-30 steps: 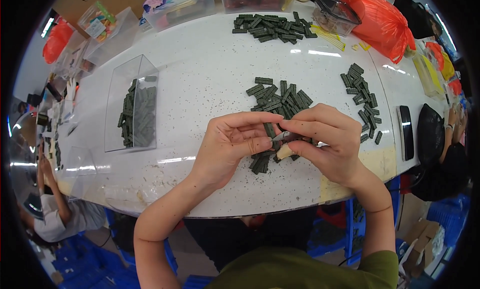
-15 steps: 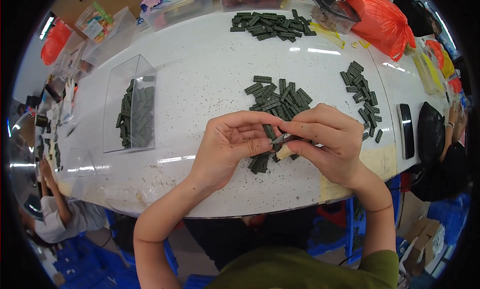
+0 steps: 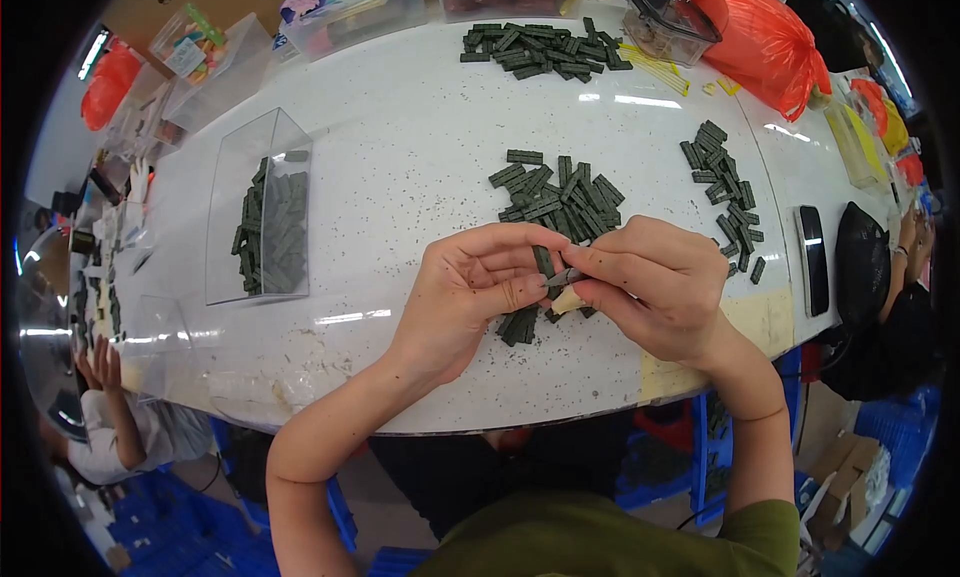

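Observation:
Over the table's near middle, my left hand (image 3: 450,302) pinches a small dark green block (image 3: 543,261) between thumb and fingers. Closed beside it, my right hand (image 3: 665,287) grips a small grey blade (image 3: 566,276) that meets the block. A beige piece (image 3: 567,301) shows under the right thumb; whether it belongs to the blade's handle I cannot tell. Just beyond and partly beneath both hands lies a loose pile of like green blocks (image 3: 575,202). The right fingers hide part of the blade.
A clear bin (image 3: 225,247) with green blocks lies to the left. More blocks are heaped at the back (image 3: 540,52) and along the right (image 3: 720,177). A phone (image 3: 812,262) and a red plastic bag (image 3: 750,37) are on the right. Dark crumbs dot the white table (image 3: 380,177). Other people sit at both sides.
Both hands have shifted very slightly, still holding the block and blade together. At far left, another person's hand has moved and its fingers have spread.

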Demonstrator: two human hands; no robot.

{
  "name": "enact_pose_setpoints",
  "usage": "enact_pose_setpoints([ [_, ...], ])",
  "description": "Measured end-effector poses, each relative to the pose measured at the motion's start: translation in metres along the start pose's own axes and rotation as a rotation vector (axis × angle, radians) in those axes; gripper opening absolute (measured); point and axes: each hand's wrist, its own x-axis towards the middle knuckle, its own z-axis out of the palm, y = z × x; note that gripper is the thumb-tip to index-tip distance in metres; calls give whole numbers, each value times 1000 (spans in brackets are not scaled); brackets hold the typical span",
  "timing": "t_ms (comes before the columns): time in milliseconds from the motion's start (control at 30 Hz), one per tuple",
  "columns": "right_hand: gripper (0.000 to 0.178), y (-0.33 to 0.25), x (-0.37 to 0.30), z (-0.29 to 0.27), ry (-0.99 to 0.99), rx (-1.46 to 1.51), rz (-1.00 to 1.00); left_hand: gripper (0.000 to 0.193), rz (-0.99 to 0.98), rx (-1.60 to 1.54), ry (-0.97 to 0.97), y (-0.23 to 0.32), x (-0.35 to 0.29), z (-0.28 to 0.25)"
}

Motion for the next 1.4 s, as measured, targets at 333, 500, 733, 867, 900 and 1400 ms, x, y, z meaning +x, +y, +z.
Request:
enact_pose_setpoints([
  [333, 21, 0, -1, 0, -65, -7, 19, 33, -53, -38, 50, 0, 0, 1],
  [500, 25, 6, 2, -4, -62, 234, 200, 32, 57, 44, 46, 0, 1, 0],
  [733, 28, 0, 5, -9, 12, 468, 434, 31, 209, 84, 64, -3, 1, 2],
  [867, 28, -6, 6, -7, -3, 494, 509, 34, 200, 76, 52, -6, 2, -1],
  [900, 28, -6, 7, -7, -5, 497, 507, 34, 202, 77, 55, -5, 2, 0],
  [1400, 22, 4, 10, -9, 47, 416, 563, 57, 77, 2208, 885, 58, -94, -82],
])
